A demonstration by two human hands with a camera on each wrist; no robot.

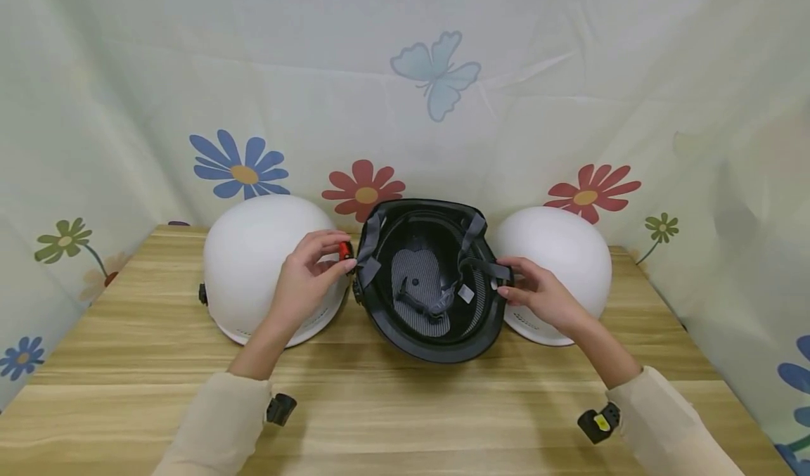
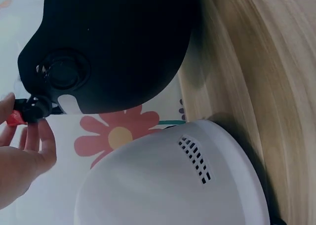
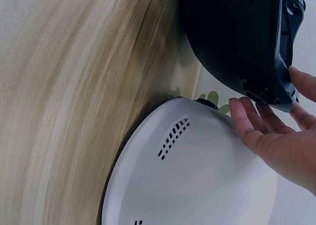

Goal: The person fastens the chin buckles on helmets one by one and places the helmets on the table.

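A black helmet (image 1: 380, 325) lies upside down in the middle of the table, its padded inside facing up, with grey straps (image 1: 372, 231) at its sides. My left hand (image 1: 302, 277) pinches a red and black buckle (image 1: 345, 251) beside the helmet's left rim. In the left wrist view that buckle (image 2: 35, 109) is between thumb and fingers, close to the rim. At the opposite rim, my right hand (image 1: 544, 293) grips the helmet's edge, thumb on the inner side and fingers outside, as the right wrist view shows on the black shell (image 3: 232, 42). A strap end lies near those fingertips.
A white helmet (image 1: 259, 251) stands dome up left of the black one, and another white helmet (image 1: 563, 244) stands on the right, both close beside it. The wooden table (image 1: 405, 420) meets a flowered cloth (image 1: 506, 131) hanging behind.
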